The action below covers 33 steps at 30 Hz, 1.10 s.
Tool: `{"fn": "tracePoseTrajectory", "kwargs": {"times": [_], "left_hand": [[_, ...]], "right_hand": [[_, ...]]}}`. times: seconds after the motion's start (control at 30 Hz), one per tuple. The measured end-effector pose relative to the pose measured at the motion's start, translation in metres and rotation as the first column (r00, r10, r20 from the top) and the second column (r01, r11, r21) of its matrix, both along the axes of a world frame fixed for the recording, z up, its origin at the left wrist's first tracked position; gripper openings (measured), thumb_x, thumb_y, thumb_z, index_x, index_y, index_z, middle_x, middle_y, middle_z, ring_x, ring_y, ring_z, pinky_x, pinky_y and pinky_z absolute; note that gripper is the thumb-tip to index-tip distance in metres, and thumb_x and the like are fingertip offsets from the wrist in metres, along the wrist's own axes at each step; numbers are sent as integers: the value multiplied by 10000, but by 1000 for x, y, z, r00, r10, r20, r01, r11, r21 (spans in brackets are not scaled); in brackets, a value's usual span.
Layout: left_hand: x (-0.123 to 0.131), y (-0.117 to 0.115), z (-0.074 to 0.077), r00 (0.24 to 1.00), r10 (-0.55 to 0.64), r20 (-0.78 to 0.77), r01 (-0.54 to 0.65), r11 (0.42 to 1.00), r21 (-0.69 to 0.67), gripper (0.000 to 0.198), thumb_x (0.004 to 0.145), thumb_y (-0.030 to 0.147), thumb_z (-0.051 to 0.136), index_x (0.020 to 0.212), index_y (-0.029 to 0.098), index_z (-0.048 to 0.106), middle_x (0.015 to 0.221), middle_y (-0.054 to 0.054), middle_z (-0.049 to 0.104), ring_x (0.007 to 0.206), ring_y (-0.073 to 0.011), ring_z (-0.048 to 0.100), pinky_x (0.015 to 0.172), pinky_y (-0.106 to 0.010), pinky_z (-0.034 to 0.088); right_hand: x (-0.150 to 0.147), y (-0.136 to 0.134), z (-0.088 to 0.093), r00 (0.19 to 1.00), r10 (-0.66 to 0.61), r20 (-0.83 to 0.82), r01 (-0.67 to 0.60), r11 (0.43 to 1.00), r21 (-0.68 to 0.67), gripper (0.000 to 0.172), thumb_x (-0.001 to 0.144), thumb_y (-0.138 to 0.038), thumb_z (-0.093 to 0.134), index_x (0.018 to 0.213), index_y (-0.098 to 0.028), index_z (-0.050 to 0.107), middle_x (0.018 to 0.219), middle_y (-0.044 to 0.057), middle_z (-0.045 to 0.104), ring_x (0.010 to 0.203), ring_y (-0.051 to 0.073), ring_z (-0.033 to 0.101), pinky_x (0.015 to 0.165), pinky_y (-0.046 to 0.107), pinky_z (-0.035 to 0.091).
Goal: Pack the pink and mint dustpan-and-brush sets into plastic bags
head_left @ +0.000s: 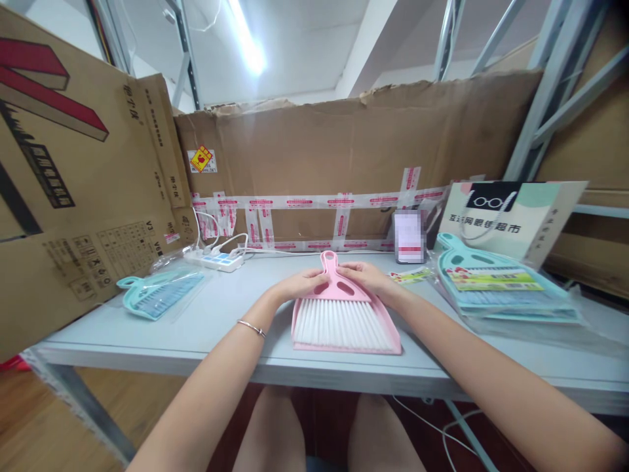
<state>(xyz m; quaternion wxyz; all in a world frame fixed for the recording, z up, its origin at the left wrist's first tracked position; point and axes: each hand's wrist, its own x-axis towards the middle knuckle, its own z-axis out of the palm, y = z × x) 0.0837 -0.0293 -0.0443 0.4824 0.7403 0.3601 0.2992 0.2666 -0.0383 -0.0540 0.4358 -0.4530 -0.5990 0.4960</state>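
A pink hand brush [344, 318] with white bristles lies in a pink dustpan [388, 328] at the table's front edge, its handle pointing away from me. My left hand [305, 283] grips the left side of the set near the handle, thumb on top. On the other side, my right hand [366, 275] grips it just below the handle, fingers partly hidden behind it. At the right rests a stack of teal dustpan sets [511, 288] in clear plastic with a printed card. Another teal brush and dustpan set [162, 295] in plastic lies at the left.
A white power strip [219, 261] with plugged cables sits at the back left. A phone [409, 237] stands upright against the taped cardboard [304, 151]. Behind the teal stack is a paper bag [501, 213]. One large carton [88, 183] borders the left side.
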Motion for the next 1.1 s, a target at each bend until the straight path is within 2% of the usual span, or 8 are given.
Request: {"fn": "tracePoseTrajectory", "kwargs": {"times": [0.1,0.27,0.53,0.63,0.83,1.1], "left_hand": [[2,5,-4,994,98,-38,-97,995,7,460,694,582,545,669,129,621,638,-35,591,620,-145,502,590,-261,382],[5,11,-11,980,188,-68,-186,982,36,492,654,621,548,588,134,566,542,-7,536,546,-131,465,510,-248,328],[9,21,-19,947,297,-118,-282,951,129,537,648,633,530,412,178,368,411,42,306,470,-95,302,464,-254,188],[9,19,-17,948,291,-131,-273,952,139,531,660,633,512,422,178,374,424,41,303,478,-98,303,469,-255,195],[6,8,-7,971,176,-160,-160,981,106,505,660,638,514,561,143,536,533,12,459,521,-107,388,492,-246,279],[4,10,-11,967,190,-171,-167,976,143,509,665,629,515,488,156,447,473,34,342,469,-81,289,454,-250,196]], "right_hand": [[-4,3,-5,999,-6,-36,4,998,-58,225,651,-327,707,765,-135,676,687,54,691,613,144,617,585,239,478],[-7,9,-12,997,-27,-73,20,995,-97,199,635,-310,728,707,-134,670,670,61,693,600,150,623,578,241,489],[-5,22,-20,996,-88,-34,84,990,-114,171,581,-273,766,626,-132,681,547,24,659,480,112,555,473,214,422],[-4,22,-20,995,-92,-43,86,989,-121,167,588,-271,764,617,-131,678,550,24,659,479,108,551,471,211,415],[-3,16,-16,994,-72,-85,60,988,-143,172,614,-273,757,652,-128,674,561,18,660,492,101,561,492,200,435],[-4,6,-10,989,14,-147,-45,976,-211,165,660,-244,735,686,-99,661,610,61,674,515,111,588,496,200,465]]}}
